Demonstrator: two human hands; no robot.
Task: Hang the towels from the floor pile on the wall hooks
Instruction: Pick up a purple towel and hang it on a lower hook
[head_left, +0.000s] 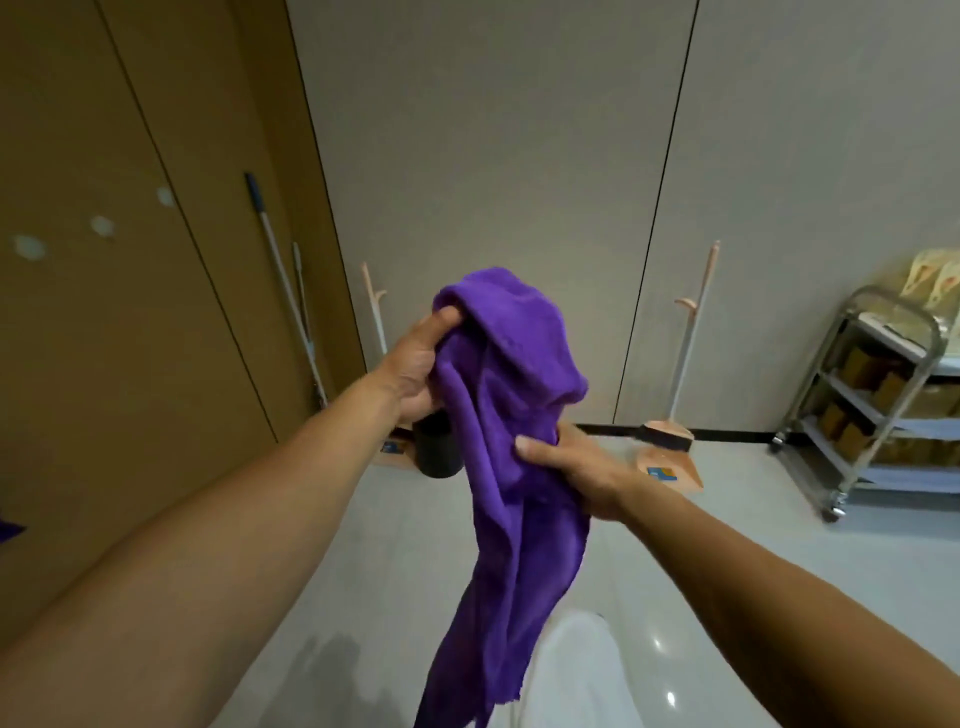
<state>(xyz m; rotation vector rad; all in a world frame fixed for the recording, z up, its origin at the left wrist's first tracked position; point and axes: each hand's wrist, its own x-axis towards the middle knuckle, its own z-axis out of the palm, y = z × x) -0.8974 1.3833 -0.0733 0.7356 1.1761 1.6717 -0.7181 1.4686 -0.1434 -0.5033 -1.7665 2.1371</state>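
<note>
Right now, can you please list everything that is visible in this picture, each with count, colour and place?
towel: 1, purple, held up in the middle, hanging down toward the floor
wall hooks: 3, pale round, on the brown wall at left, nothing on them
mop handles: 2, pale, one with a blue top, leaning in the left corner
dustpan and broom set: 1, peach with a black brush, against the back wall
second peach handle: 1, behind the left hand
black cylinder: 1, on the floor under the left hand
cart: 1, metal, shelves with brown boxes, at right
left hand: grips the towel near its top
right hand: grips the towel lower
</note>
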